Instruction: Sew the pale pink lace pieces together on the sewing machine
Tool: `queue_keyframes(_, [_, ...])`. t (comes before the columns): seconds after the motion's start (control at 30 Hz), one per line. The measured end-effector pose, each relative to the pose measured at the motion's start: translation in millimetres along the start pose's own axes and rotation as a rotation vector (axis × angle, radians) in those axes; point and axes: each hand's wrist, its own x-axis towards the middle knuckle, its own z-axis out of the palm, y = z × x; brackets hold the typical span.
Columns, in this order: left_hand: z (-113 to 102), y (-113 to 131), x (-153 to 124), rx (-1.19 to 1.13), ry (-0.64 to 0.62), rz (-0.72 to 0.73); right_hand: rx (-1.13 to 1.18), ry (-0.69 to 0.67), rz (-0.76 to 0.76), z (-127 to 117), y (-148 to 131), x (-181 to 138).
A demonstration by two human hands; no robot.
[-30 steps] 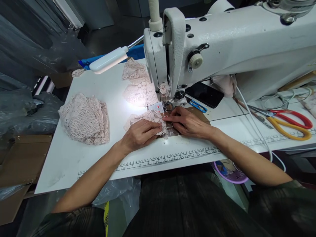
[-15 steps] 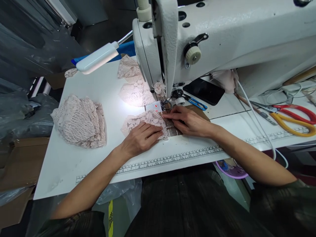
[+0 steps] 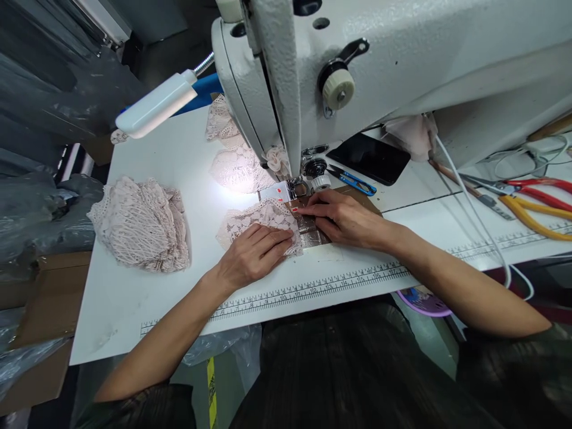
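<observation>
My left hand (image 3: 257,253) lies flat on a pale pink lace piece (image 3: 268,215), fingers together and pressing it to the table. My right hand (image 3: 346,219) rests over the brown plate (image 3: 313,229) just right of the lace. Its index finger stretches toward the lace edge, close to a red mark, and its other fingers are bent; I see nothing held in it. Just beyond the fingertips is the sewing machine's presser foot (image 3: 298,188). Another lace piece (image 3: 241,170) lies under the lamp light, left of the needle area.
A pile of lace pieces (image 3: 140,223) sits at the left. The white sewing machine (image 3: 402,65) spans the back, with a lamp (image 3: 156,104) beside it. To the right are blue thread snips (image 3: 353,180), a black phone (image 3: 370,158), and scissors with red and yellow handles (image 3: 531,211).
The viewpoint has shifted slightly, so the machine appears further left and higher. Both hands stay almost in place. A red mark now shows beside the right index fingertip.
</observation>
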Motion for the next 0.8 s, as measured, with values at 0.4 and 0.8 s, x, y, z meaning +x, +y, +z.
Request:
queue_keyframes(0.4, [2,1,-2,0.028,0.021,0.012,0.014,-0.096,-0.122,-2,-1,-2])
queue_keyframes(0.8, [1,-6,0,0.023,0.017,-0.256,-0.083,-0.088,-0.187,0,-8,-3])
